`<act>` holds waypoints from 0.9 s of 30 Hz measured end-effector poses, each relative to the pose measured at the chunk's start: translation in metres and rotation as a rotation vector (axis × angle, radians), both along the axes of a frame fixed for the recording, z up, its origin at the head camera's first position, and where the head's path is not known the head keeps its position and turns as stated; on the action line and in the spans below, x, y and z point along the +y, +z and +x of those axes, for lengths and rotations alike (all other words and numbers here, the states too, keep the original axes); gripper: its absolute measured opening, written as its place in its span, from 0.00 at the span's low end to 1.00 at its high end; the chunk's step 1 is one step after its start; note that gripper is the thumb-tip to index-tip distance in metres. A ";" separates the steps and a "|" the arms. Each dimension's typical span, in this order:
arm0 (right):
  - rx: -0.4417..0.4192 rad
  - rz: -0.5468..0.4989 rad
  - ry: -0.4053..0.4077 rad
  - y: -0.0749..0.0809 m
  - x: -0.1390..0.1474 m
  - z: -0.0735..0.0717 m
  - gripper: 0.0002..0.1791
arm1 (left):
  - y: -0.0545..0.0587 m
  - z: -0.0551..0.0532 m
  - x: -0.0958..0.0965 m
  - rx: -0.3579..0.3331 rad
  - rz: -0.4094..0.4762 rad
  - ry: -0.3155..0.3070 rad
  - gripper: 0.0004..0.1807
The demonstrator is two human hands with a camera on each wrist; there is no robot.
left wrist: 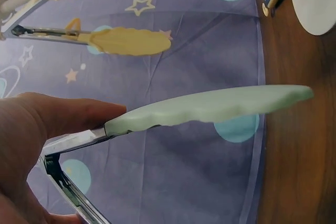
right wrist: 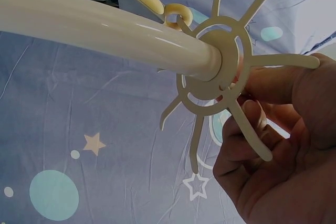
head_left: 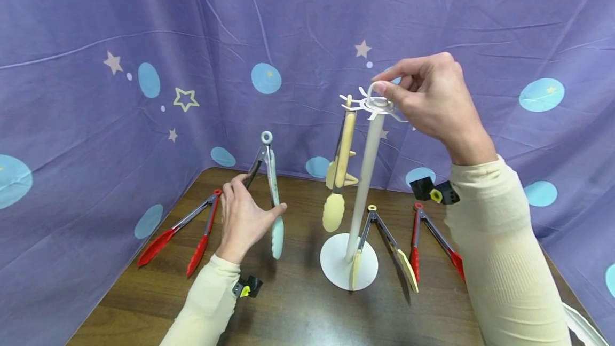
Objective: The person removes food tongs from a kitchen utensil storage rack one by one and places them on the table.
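Note:
My left hand [head_left: 242, 223] holds a pair of mint-green tongs [head_left: 274, 175] above the table, ring end up, with thumb and fingers on their two arms. The tongs are spread apart, and a scalloped mint tip [left wrist: 210, 108] shows in the left wrist view. With thumb and forefinger, my right hand [head_left: 434, 100] pinches the loop at the top of a white hanging stand [head_left: 369, 175]. Curved hooks radiate from the stand's top ring [right wrist: 241, 72]. From a hook on its left side hang pale yellow tongs [head_left: 343, 154], tips down.
Spread red tongs [head_left: 202, 244] are on the wooden table at the left, and another red pair [head_left: 415, 250] at the right. Yellow tongs [head_left: 396, 247] stand in front of the stand's round base [head_left: 331, 263]. A purple patterned cloth [head_left: 307, 15] hangs behind.

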State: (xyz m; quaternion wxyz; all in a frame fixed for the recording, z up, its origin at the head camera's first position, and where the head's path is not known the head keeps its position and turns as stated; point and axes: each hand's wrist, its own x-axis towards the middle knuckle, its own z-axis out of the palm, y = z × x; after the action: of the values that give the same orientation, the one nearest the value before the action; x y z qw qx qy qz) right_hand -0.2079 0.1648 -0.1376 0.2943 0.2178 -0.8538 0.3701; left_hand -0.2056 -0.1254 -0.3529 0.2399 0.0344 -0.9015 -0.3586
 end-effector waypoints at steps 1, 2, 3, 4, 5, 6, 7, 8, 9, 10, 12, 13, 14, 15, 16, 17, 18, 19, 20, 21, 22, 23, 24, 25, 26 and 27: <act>0.000 0.000 0.000 0.000 0.000 0.000 0.04 | -0.001 0.000 -0.001 -0.008 -0.003 0.001 0.57; 0.001 0.000 0.000 0.000 0.000 0.000 0.04 | -0.002 -0.001 -0.002 -0.016 -0.006 0.003 0.57; 0.002 0.000 0.001 0.000 0.000 0.000 0.04 | -0.003 -0.001 -0.003 -0.023 -0.008 0.003 0.57; 0.002 0.001 0.000 0.000 0.000 0.000 0.04 | -0.004 -0.001 -0.004 -0.028 -0.012 0.005 0.58; 0.002 0.001 0.000 0.000 0.000 0.000 0.04 | -0.005 -0.002 -0.005 -0.032 -0.014 0.006 0.57; 0.004 0.002 0.000 0.000 0.000 0.000 0.04 | -0.006 -0.002 -0.005 -0.036 -0.016 0.009 0.57; 0.004 0.001 0.002 0.000 0.000 0.000 0.04 | -0.007 -0.003 -0.006 -0.038 -0.018 0.012 0.57; 0.006 0.001 0.003 0.000 0.000 0.000 0.04 | -0.008 -0.003 -0.007 -0.041 -0.019 0.015 0.57; 0.007 0.001 0.003 0.000 0.000 0.000 0.04 | -0.010 -0.004 -0.007 -0.045 -0.021 0.017 0.57; 0.008 0.001 0.004 0.000 0.000 0.000 0.04 | -0.011 -0.004 -0.008 -0.049 -0.023 0.020 0.57; 0.009 0.001 0.004 0.000 0.000 0.000 0.04 | -0.013 -0.005 -0.009 -0.064 -0.024 0.023 0.58; 0.009 0.000 0.005 0.000 0.000 0.000 0.04 | -0.014 -0.006 -0.009 -0.073 -0.024 0.023 0.58; 0.009 0.001 0.005 0.000 0.000 0.000 0.04 | -0.016 -0.006 -0.010 -0.082 -0.024 0.024 0.58; 0.010 0.002 0.004 0.000 0.000 0.000 0.04 | -0.017 -0.007 -0.010 -0.092 -0.025 0.025 0.58; 0.010 0.003 0.004 0.000 0.000 0.000 0.04 | -0.018 -0.007 -0.011 -0.101 -0.026 0.026 0.58; 0.011 0.003 0.004 0.000 0.000 0.000 0.04 | -0.019 -0.008 -0.011 -0.109 -0.026 0.027 0.58; 0.012 0.004 0.003 0.000 0.000 0.000 0.04 | -0.019 -0.008 -0.012 -0.118 -0.027 0.029 0.57; 0.013 0.004 0.003 0.000 0.000 0.000 0.04 | -0.020 -0.009 -0.013 -0.126 -0.028 0.031 0.57; 0.014 0.004 0.003 0.000 0.000 0.000 0.04 | -0.021 -0.009 -0.014 -0.134 -0.030 0.034 0.57; 0.013 0.004 0.003 0.000 -0.001 0.000 0.04 | -0.022 -0.010 -0.014 -0.143 -0.033 0.036 0.57; 0.012 0.004 0.003 0.000 -0.001 0.000 0.04 | -0.022 -0.010 -0.015 -0.153 -0.036 0.037 0.57; 0.011 0.003 0.003 0.000 -0.001 0.000 0.04 | -0.023 -0.010 -0.016 -0.163 -0.038 0.039 0.57; 0.011 0.002 0.003 0.000 -0.001 0.000 0.04 | -0.024 -0.011 -0.017 -0.172 -0.041 0.041 0.57; 0.010 0.002 0.004 0.000 -0.001 0.000 0.04 | -0.024 -0.011 -0.017 -0.182 -0.043 0.042 0.57; 0.010 0.002 0.005 0.000 -0.001 0.000 0.04 | -0.025 -0.012 -0.018 -0.191 -0.045 0.044 0.57; 0.010 0.002 0.005 0.000 -0.001 0.000 0.04 | -0.026 -0.012 -0.019 -0.199 -0.048 0.046 0.57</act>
State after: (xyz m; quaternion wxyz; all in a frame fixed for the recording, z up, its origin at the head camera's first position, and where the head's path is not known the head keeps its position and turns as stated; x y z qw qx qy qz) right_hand -0.2079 0.1641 -0.1374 0.2974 0.2222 -0.8522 0.3687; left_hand -0.2176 -0.1442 -0.3789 0.1580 0.0849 -0.9282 -0.3261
